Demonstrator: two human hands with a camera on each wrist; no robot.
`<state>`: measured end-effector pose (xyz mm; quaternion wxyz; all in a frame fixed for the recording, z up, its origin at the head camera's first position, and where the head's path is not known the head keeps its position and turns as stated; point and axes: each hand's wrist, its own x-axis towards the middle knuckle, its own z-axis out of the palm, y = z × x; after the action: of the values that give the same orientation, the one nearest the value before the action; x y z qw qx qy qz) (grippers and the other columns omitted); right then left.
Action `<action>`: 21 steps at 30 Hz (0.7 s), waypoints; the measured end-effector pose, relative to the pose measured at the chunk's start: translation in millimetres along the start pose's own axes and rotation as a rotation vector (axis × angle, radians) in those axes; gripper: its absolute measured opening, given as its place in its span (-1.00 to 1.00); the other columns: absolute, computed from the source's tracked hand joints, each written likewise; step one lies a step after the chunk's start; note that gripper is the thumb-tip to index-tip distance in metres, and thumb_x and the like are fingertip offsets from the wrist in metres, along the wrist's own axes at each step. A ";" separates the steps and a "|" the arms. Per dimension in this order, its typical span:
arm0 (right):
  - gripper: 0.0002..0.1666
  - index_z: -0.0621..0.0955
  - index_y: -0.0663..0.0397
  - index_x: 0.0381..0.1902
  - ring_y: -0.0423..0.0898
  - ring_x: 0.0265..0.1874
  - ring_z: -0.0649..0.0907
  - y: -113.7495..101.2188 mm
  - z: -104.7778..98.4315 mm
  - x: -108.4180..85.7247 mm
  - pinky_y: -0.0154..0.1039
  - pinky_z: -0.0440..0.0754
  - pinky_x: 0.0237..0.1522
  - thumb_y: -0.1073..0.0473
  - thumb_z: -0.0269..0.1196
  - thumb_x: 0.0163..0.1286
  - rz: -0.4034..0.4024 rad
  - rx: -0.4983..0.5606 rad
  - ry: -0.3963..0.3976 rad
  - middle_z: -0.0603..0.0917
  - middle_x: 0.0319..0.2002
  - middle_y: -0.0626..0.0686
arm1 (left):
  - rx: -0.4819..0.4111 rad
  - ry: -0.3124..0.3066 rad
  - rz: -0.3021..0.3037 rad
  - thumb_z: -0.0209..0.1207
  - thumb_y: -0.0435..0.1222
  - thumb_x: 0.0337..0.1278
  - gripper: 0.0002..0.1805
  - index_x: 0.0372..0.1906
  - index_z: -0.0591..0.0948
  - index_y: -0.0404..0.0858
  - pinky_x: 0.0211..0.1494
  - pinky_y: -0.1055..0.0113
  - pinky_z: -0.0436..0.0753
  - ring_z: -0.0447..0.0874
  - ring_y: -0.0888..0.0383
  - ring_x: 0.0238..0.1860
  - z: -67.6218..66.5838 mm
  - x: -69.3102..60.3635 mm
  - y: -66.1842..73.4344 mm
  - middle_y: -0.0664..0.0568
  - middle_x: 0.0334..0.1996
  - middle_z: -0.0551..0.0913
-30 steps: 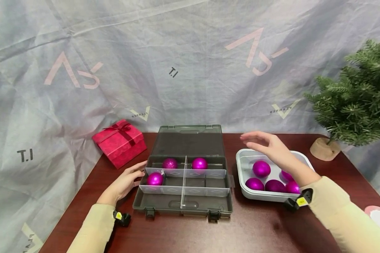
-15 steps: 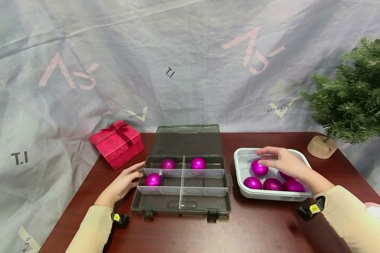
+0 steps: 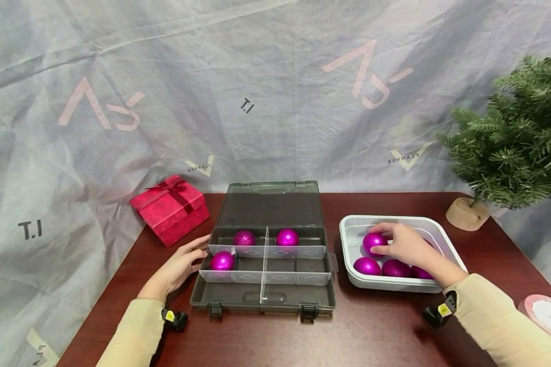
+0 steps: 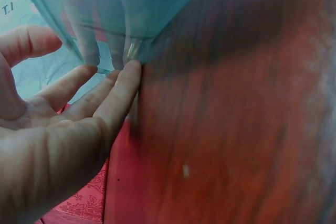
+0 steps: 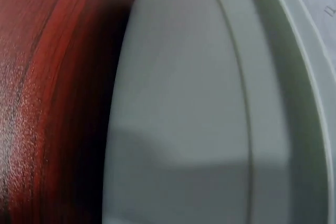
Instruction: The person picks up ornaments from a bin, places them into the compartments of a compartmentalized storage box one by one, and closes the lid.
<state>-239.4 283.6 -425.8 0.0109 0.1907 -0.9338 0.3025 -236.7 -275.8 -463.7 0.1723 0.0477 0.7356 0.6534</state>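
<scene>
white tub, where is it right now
In the head view, the white tub stands on the right part of the table, just right of the open compartment box; the right hand holds a purple ball in it.

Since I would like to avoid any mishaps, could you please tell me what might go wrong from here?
The smooth magenta ball between the fingers of the right hand might slip and knock the neighbouring balls in the white tray.

The left hand touches the side of the open divided box; a push there could shift it and jostle the three stored balls.
</scene>
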 end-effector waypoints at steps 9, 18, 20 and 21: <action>-0.50 0.65 0.26 0.10 0.22 -0.09 0.74 -5.9 -7.9 -1.1 -0.06 0.66 -0.09 0.16 0.49 0.24 0.075 0.129 0.056 0.73 -0.06 0.25 | -0.007 -0.005 0.011 -0.04 -0.39 0.44 -0.28 0.62 0.05 -0.35 0.44 -0.28 0.17 -0.10 -0.23 0.54 -0.6 0.3 -0.6 -0.35 0.59 -0.05; -0.46 0.62 0.21 0.22 0.16 0.11 0.67 -31.8 -19.3 0.0 -0.44 0.56 -0.09 0.11 0.44 0.35 0.088 0.295 0.117 0.72 0.08 0.21 | -0.009 -0.004 0.012 -0.05 -0.39 0.44 -0.28 0.62 0.06 -0.34 0.44 -0.27 0.17 -0.08 -0.22 0.53 -0.4 0.0 -0.8 -0.34 0.59 -0.03; -0.45 0.61 0.18 0.24 0.09 0.12 0.66 -40.4 -18.7 2.0 -0.44 0.56 -0.07 0.11 0.43 0.35 0.080 0.345 0.119 0.71 0.10 0.19 | -0.009 -0.002 0.012 -0.05 -0.39 0.44 -0.28 0.62 0.06 -0.34 0.44 -0.26 0.17 -0.09 -0.22 0.54 -0.1 -0.1 -0.6 -0.34 0.59 -0.04; -0.44 0.60 0.17 0.25 0.06 0.12 0.66 -44.9 -17.8 3.4 -0.43 0.57 -0.06 0.11 0.43 0.35 0.075 0.366 0.119 0.71 0.11 0.18 | -0.010 -0.001 0.011 -0.05 -0.39 0.43 -0.28 0.62 0.06 -0.34 0.44 -0.26 0.17 -0.09 -0.21 0.54 0.2 -0.1 -0.3 -0.34 0.59 -0.04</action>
<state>-228.0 259.1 -385.6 0.0199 0.1362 -0.8675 0.4781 -236.5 -275.6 -464.1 0.1694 0.0514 0.7319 0.6580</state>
